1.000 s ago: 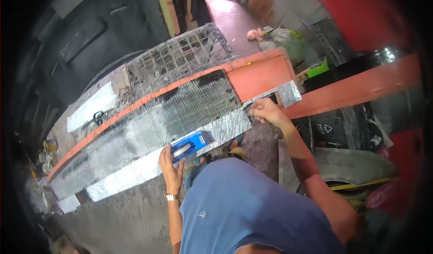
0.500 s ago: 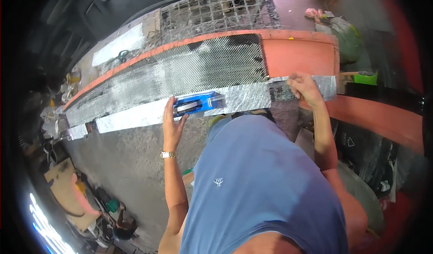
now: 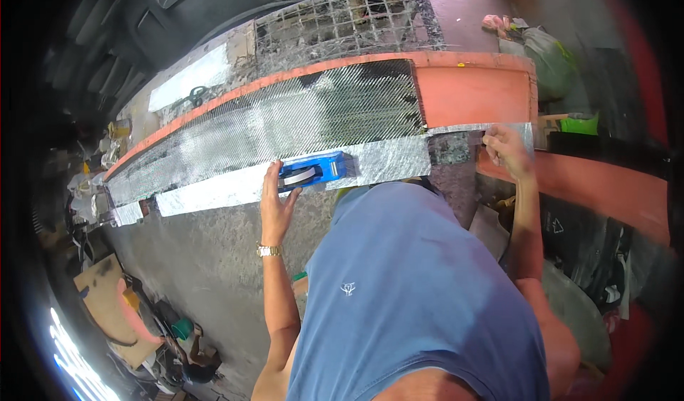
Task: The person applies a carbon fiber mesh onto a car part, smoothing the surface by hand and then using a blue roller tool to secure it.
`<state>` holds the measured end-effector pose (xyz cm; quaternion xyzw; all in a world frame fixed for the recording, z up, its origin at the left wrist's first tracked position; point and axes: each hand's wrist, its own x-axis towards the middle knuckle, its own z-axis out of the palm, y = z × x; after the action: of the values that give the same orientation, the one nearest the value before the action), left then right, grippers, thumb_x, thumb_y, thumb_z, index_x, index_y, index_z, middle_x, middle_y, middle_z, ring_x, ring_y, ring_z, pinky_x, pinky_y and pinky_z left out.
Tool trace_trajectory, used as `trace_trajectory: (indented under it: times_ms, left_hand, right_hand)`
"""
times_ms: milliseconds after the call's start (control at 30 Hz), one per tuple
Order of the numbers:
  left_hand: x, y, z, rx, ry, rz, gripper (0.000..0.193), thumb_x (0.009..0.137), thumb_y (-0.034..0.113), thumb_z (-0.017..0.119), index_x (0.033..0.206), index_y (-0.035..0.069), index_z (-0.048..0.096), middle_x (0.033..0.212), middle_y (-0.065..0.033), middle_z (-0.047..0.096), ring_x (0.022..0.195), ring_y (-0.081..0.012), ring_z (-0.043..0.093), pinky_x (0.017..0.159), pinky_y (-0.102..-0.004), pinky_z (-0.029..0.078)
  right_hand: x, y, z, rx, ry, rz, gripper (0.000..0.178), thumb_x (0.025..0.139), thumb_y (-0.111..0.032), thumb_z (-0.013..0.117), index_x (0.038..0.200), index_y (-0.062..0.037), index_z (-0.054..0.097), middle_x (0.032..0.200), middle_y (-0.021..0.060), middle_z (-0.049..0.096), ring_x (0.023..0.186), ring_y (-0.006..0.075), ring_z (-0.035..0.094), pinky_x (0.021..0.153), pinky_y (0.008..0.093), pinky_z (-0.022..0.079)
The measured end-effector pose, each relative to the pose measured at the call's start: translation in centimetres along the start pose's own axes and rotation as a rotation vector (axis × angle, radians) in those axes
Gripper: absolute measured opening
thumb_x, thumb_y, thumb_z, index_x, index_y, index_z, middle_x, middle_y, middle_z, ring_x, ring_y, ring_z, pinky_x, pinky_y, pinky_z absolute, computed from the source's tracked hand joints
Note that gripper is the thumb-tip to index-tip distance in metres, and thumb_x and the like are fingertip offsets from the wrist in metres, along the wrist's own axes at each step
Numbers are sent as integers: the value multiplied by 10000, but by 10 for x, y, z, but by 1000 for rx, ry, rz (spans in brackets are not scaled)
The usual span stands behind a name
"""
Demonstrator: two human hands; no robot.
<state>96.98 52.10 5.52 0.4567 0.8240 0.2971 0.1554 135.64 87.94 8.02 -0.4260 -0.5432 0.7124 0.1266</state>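
Note:
My left hand [image 3: 276, 205] grips the left end of a blue tape dispenser [image 3: 313, 170], its thumb below and its fingers along the upper side. A pale tape roll shows inside the dispenser. It sits over the silvery-white fibre strip [image 3: 390, 160] along the near edge of a long orange panel [image 3: 474, 96]. Dark, shiny woven fabric [image 3: 285, 109] covers the panel's left and middle part. My right hand [image 3: 510, 153] is closed, fingertips pinched, over the right part of the pale strip. Whatever is between those fingertips is too small to make out.
Behind the panel lie a dirty metal grid [image 3: 342, 16], a white sheet [image 3: 189, 79] and dark scissors [image 3: 196, 96]. Another orange piece [image 3: 591, 187] and black items [image 3: 577, 237] are at right. Far lower left, a person [image 3: 199, 362] is beside a tan board [image 3: 107, 305].
My right hand has moved right along the pale strip and slightly toward me, its fingers still pinched. My left hand stays on the tape dispenser. The whole view has shifted slightly.

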Motion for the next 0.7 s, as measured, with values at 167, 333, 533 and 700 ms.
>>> trace_trajectory:
  times_ms: [167, 333, 533, 700]
  left_hand:
    - [12, 13, -13, -45, -58, 28, 776, 789, 118, 810, 1471, 66, 444, 1503, -177, 465, 1428, -362, 395, 1161, -457, 360]
    - [38, 54, -11, -271, -154, 84, 449, 857, 112, 748, 1270, 2, 610, 1316, -168, 611, 1233, -332, 592, 1013, -412, 503]
    - [55, 62, -1, -391, -261, -41, 295, 898, 107, 713, 1158, -21, 655, 1110, -159, 667, 1040, -275, 650, 890, -361, 536]
    - [32, 23, 0, -42, 100, 26, 348, 863, 199, 771, 1110, -13, 651, 1165, -153, 622, 1041, -288, 627, 796, -341, 554]
  right_hand:
    - [-5, 12, -11, 38, -10, 5, 84, 967, -93, 621, 923, -51, 564, 633, -2, 538, 489, 66, 469, 430, 214, 359]
    - [-5, 19, -6, 93, -68, -17, 108, 972, -123, 620, 944, -47, 549, 650, 7, 533, 522, 79, 483, 462, 225, 373]
    - [-13, 12, -2, 6, -43, -36, 99, 963, -119, 625, 951, -64, 543, 682, -2, 524, 567, 73, 489, 494, 225, 381]
    - [-14, 9, 8, 47, -8, -48, 118, 950, -124, 657, 941, -80, 548, 711, -19, 546, 572, 63, 506, 509, 216, 409]
